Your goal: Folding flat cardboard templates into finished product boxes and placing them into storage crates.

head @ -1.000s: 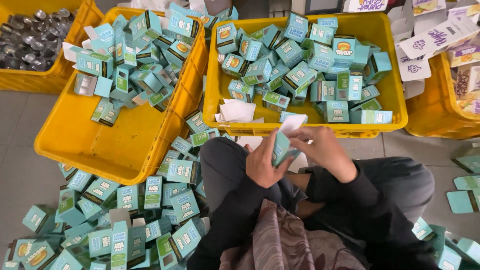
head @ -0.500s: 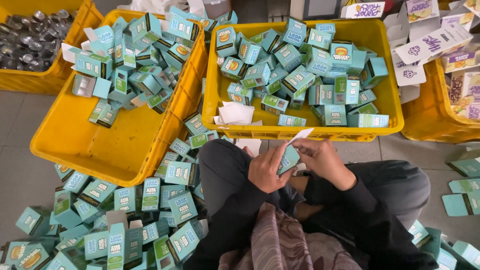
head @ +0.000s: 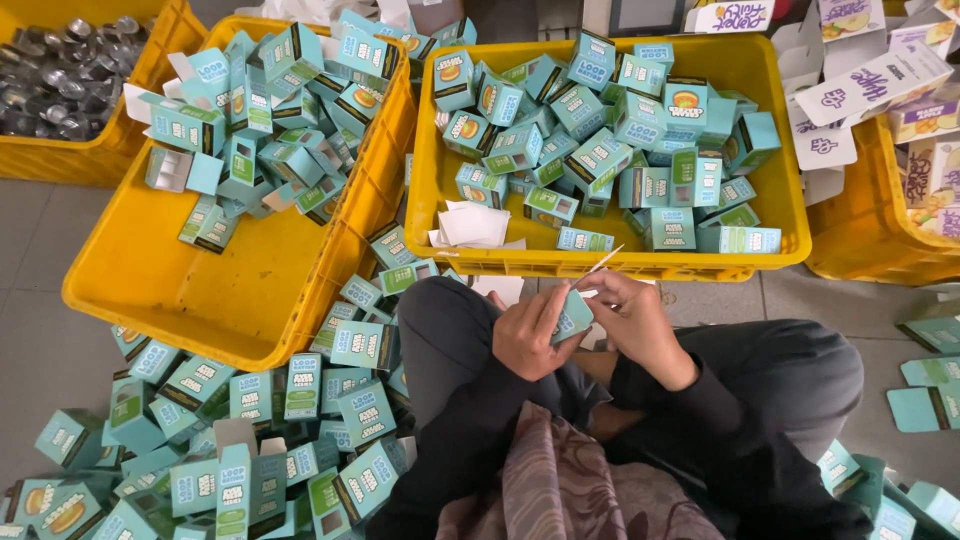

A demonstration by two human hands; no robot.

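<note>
hands are sharing one small teal carton [head: 573,316] over the lap: left hand [head: 528,335] gripping it firm, right hand [head: 628,312] at three o'clock pinching its flap, yellow crate [head: 770,215] lying at twelve.

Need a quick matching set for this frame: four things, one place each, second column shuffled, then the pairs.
1. left hand
2. metal cans
3. white folded papers
4. pile of teal boxes

A. on the floor, lower left
B. in the far-left yellow crate
C. holding a small teal box over the lap
D. in the middle-right yellow crate, near its front left corner

Pairs: 1-C, 2-B, 3-D, 4-A
</note>
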